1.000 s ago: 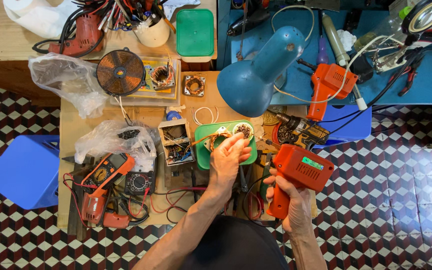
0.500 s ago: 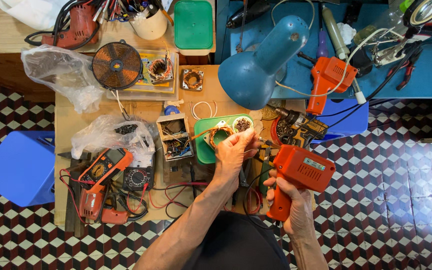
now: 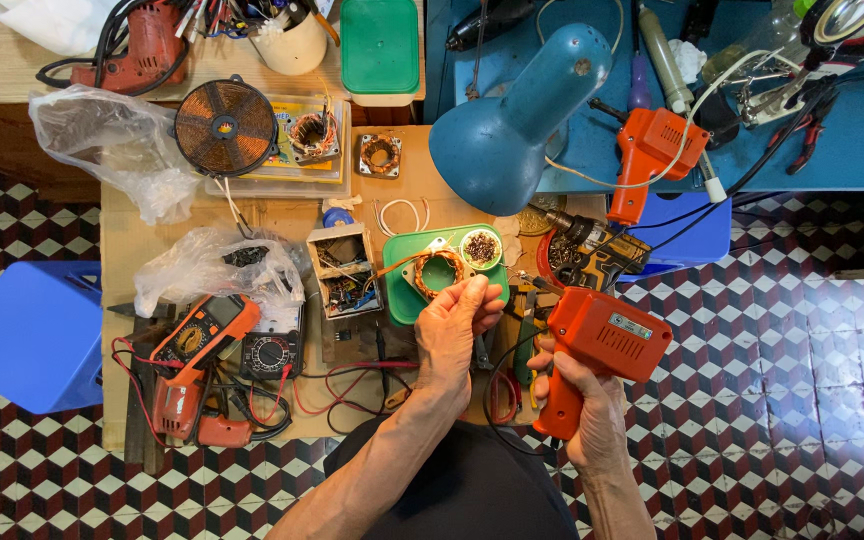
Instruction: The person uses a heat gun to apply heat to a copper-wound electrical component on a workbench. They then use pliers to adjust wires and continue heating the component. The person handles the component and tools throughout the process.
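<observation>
Left hand [image 3: 455,330] hides coil's [image 3: 439,270] edge (right hand [image 3: 584,400] grips soldering gun [image 3: 602,335])

The left hand [image 3: 457,325] is pulling back toward the lower middle of the frame: a second ago it was lying over the green tray [image 3: 402,295] and covering the copper coil [image 3: 439,271], and now it is sitting just below the coil with its fingertips pinched at the tray's lower edge, leaving the coil in plain sight. The right hand [image 3: 580,400] is lifting the orange soldering gun [image 3: 602,340] slightly up and leftward, its nose coming closer to the left hand's fingers. The whole view is sliding a little, so the blue lamp [image 3: 512,110] is standing somewhat higher in the frame.
</observation>
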